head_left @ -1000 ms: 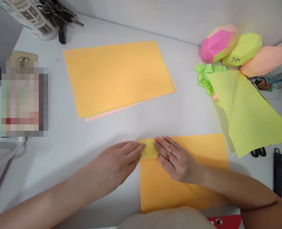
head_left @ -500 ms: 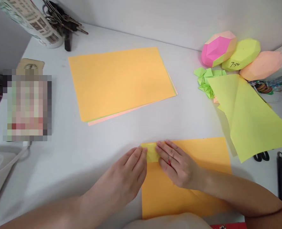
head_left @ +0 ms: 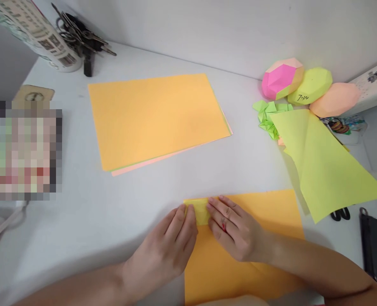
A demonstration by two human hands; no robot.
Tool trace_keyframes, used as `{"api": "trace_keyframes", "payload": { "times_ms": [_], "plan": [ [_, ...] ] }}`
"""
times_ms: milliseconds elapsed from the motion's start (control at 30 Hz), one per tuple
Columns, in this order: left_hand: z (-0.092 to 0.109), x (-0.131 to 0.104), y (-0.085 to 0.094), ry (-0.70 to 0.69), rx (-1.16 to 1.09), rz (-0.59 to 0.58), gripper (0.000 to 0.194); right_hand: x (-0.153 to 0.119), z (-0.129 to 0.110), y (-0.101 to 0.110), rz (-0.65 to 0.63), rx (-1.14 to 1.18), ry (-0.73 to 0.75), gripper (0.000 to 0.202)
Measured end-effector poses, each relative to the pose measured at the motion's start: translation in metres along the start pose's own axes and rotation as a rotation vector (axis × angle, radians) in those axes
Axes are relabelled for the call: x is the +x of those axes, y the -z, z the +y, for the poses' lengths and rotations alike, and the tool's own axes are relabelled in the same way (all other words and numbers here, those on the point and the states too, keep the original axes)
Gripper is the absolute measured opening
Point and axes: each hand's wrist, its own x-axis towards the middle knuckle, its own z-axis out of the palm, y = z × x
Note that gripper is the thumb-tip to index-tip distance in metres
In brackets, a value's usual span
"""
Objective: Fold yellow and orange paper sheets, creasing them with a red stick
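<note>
A small yellow folded strip of paper (head_left: 202,212) lies on the top left corner of an orange sheet (head_left: 220,272). At its left end, my left hand (head_left: 171,244) has curled fingers closed on the strip's edge; the thumb is hidden beneath. My right hand (head_left: 236,227), wearing a ring with a red bead, rests flat, its outstretched fingertips pressing the strip's right end. Part of the orange sheet is covered by my right forearm.
A stack of paper with an orange sheet (head_left: 159,121) on top lies farther back. At right are a large yellow-green sheet (head_left: 322,161), green folded paper pieces (head_left: 267,114) and faceted paper shapes (head_left: 309,85). Keys (head_left: 83,38), a canister (head_left: 38,34) and a blurred-out device (head_left: 25,153) stand left.
The camera view has shifted slightly, so the table things appear lower and a little to the left. My left fingertips have shifted slightly on the strip; my right hand stays pressed on it.
</note>
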Motion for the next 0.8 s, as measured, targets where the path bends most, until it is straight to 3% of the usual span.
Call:
{"api": "trace_keyframes", "payload": {
  "times_ms": [167, 433, 800],
  "plan": [
    [0.0, 0.002, -0.002, -0.003, 0.03, -0.001, 0.025, -0.003, -0.004, 0.001, -0.001, -0.012, -0.011, 0.013],
    [0.011, -0.003, 0.003, -0.002, 0.097, -0.086, 0.044, -0.003, -0.007, 0.008, -0.058, -0.034, -0.025, 0.014],
    [0.013, -0.005, 0.003, -0.007, 0.133, -0.087, 0.045, -0.003, -0.008, 0.005, -0.023, -0.069, -0.022, 0.012]
  ]
}}
